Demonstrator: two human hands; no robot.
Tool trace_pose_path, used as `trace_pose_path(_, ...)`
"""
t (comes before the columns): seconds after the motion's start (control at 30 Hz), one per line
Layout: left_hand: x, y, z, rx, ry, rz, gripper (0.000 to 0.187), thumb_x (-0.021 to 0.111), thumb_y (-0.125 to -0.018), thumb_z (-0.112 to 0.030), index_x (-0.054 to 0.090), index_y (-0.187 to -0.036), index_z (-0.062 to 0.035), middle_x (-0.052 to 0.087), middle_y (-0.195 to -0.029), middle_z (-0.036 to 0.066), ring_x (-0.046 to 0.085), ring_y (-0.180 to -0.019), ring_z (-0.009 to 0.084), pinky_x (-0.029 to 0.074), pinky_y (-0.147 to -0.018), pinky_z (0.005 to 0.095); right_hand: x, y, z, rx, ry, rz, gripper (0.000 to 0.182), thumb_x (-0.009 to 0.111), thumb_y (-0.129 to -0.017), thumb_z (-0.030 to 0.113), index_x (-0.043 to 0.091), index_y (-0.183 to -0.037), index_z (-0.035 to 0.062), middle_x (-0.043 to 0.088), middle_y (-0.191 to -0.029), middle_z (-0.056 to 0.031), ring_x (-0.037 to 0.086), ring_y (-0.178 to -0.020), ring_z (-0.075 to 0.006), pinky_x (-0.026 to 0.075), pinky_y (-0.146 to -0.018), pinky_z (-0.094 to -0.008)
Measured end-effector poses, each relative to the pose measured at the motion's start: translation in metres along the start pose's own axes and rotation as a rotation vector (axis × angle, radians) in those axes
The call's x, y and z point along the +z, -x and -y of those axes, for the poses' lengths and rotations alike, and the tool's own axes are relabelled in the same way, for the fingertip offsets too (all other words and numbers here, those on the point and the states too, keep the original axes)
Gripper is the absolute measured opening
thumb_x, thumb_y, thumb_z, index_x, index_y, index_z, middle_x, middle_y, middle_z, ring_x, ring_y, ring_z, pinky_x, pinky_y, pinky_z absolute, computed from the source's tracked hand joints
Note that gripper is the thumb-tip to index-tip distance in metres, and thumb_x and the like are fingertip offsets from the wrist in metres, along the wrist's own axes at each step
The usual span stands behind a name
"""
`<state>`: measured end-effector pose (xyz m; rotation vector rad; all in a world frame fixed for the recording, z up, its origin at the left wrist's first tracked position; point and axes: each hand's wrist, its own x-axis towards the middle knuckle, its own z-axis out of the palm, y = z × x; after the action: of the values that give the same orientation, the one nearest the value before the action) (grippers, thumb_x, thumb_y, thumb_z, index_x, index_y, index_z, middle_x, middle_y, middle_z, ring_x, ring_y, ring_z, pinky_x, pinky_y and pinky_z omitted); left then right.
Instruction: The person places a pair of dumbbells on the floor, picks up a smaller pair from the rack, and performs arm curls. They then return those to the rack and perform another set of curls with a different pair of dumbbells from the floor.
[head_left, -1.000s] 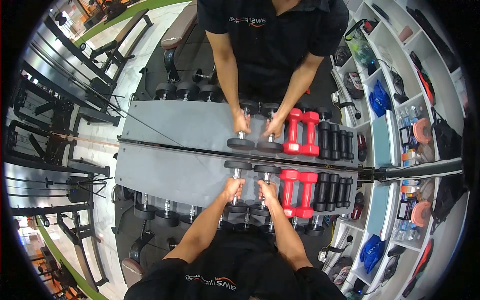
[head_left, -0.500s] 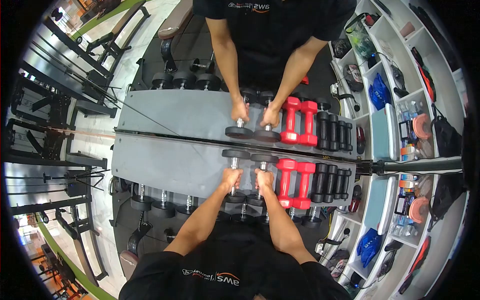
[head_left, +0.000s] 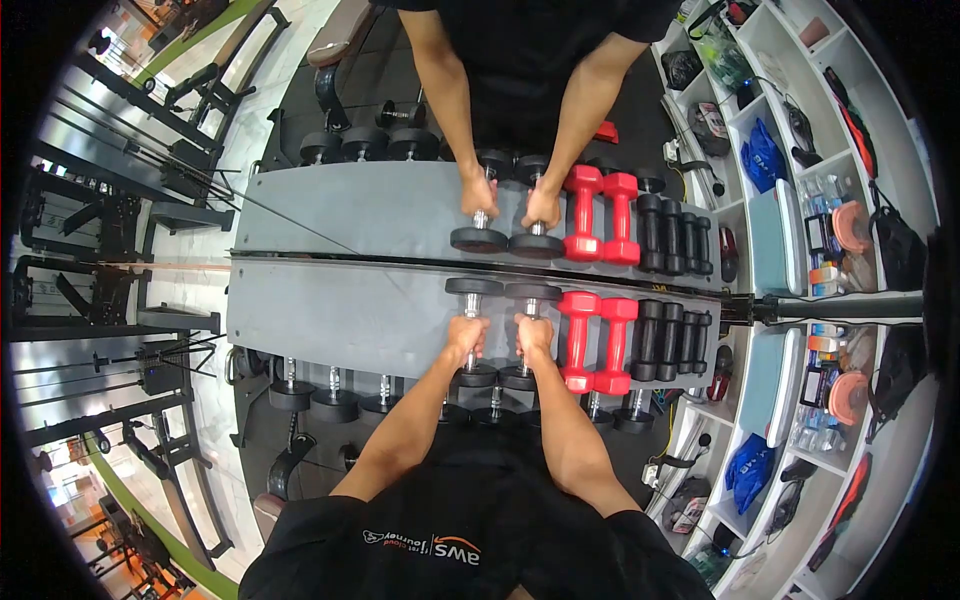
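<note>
Side by side on a grey shelf (head_left: 330,310) lie two dumbbells with round black heads and chrome handles. My left hand (head_left: 467,338) is closed around the handle of the left dumbbell (head_left: 474,287). Around the handle of the right dumbbell (head_left: 533,291), my right hand (head_left: 534,337) is wrapped in the same way. Both handles point away from my body, and the hands are a short gap apart. Just right of my right hand are two red dumbbells (head_left: 578,340), followed by several smaller black dumbbells (head_left: 648,340).
Behind the shelf a mirror reflects my arms (head_left: 447,105), the dumbbells and the room. More round-headed dumbbells (head_left: 335,403) sit on a lower tier nearer me. White cubbies (head_left: 735,515) with bags and bottles stand at right. Gym machines (head_left: 165,365) and a bench are at left.
The view has shifted, so the shelf, hands and dumbbells appear slightly higher in the picture. Both hands keep their hold on the two dumbbells, which stay in nearly the same place beside the red ones.
</note>
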<state>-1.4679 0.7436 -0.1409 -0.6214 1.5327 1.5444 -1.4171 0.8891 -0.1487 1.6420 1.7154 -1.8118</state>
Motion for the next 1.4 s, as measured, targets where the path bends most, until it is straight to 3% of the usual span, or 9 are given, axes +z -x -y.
trace_pose_path(0.2,0.005,0.0,0.003,0.021,-0.08,-0.115,0.023,0.063,-0.081,-0.012,0.05,-0.063,-0.0046,0.049,-0.052,0.006,0.045,-0.038,0.0166,0.04,-0.037,0.0347,0.0,-0.001,0.0,0.006,0.032,-0.011,0.026,0.07,-0.08,0.017,0.061,-0.068,-0.0037,0.058,-0.056,-0.009,0.053,-0.042,-0.0186,0.042,-0.035,-0.0358)
trace_pose_path(0.3,0.008,-0.003,-0.001,0.013,-0.256,-0.245,0.022,0.064,-0.08,-0.016,0.062,-0.067,0.0026,0.061,-0.059,0.014,0.06,-0.044,0.025,0.05,-0.043,0.0407,-0.001,0.002,0.004,0.013,0.049,-0.02,0.025,0.07,-0.08,0.017,0.061,-0.068,-0.0039,0.057,-0.056,-0.0091,0.053,-0.042,-0.0186,0.042,-0.035,-0.0357)
trace_pose_path(0.5,0.026,0.006,0.002,0.309,-0.708,-0.686,0.026,0.063,-0.077,-0.02,0.069,-0.083,0.005,0.069,-0.085,0.029,0.07,-0.084,0.0426,0.056,-0.077,0.0474,-0.001,0.002,0.003,0.012,0.063,-0.02,0.025,0.07,-0.078,0.018,0.061,-0.069,-0.0041,0.057,-0.057,-0.0096,0.054,-0.043,-0.0185,0.042,-0.036,-0.0352)
trace_pose_path(0.77,0.021,-0.008,0.005,0.255,-0.679,-0.575,0.028,0.063,-0.078,-0.02,0.068,-0.092,0.0043,0.068,-0.091,0.03,0.067,-0.091,0.0454,0.054,-0.082,0.0498,-0.001,0.01,0.009,0.001,0.075,-0.027,0.024,0.068,-0.077,0.018,0.059,-0.067,-0.0014,0.055,-0.057,-0.0085,0.051,-0.042,-0.0184,0.041,-0.035,-0.0342)
trace_pose_path(0.87,0.02,0.002,0.0,0.242,-0.674,-0.557,0.028,0.063,-0.079,-0.02,0.068,-0.093,0.0043,0.068,-0.092,0.03,0.067,-0.092,0.0454,0.054,-0.083,0.05,-0.004,-0.001,0.001,0.01,0.156,0.048,0.032,0.067,-0.079,0.028,0.064,-0.079,-0.004,0.062,-0.063,-0.0125,0.059,-0.049,-0.0222,0.05,-0.046,-0.038)
trace_pose_path(0.97,0.02,-0.004,0.004,0.245,-0.681,-0.54,0.029,0.063,-0.079,-0.02,0.067,-0.094,0.0043,0.068,-0.094,0.03,0.067,-0.092,0.0453,0.055,-0.083,0.0499,-0.022,0.012,0.016,-0.11,0.591,0.07,0.055,0.067,-0.082,0.047,0.065,-0.098,-0.0058,0.07,-0.085,-0.0215,0.07,-0.084,-0.0366,0.055,-0.077,-0.0451)
trace_pose_path(1.1,0.02,-0.004,0.003,0.252,-0.71,-0.544,0.029,0.064,-0.08,-0.021,0.067,-0.095,0.0041,0.069,-0.095,0.029,0.067,-0.092,0.045,0.055,-0.084,0.0496,-0.041,0.054,0.024,-0.339,0.949,0.109,0.087,0.067,-0.08,0.059,0.041,-0.136,-0.0029,0.062,-0.121,-0.0272,0.061,-0.112,-0.0436,0.049,-0.093,-0.0503)
trace_pose_path(1.3,0.019,-0.004,0.004,0.342,-0.771,-0.591,0.028,0.065,-0.081,-0.02,0.067,-0.092,0.0047,0.069,-0.086,0.027,0.071,-0.08,0.0416,0.058,-0.074,0.0482,-0.068,0.109,-0.019,-0.702,0.969,0.212,0.065,0.072,-0.081,0.047,0.056,-0.13,0.0074,0.041,-0.142,-0.0268,0.044,-0.128,-0.0428,0.037,-0.103,-0.0532)
trace_pose_path(1.4,0.021,0.007,-0.002,0.299,-0.801,-0.586,0.029,0.066,-0.08,-0.024,0.068,-0.092,0.0035,0.069,-0.095,0.028,0.067,-0.093,0.0448,0.054,-0.085,0.0498,-0.059,0.102,-0.042,-0.783,0.978,0.135,0.052,0.072,-0.082,0.045,0.064,-0.121,0.0109,0.035,-0.145,-0.0277,0.039,-0.13,-0.0442,0.033,-0.105,-0.0548)
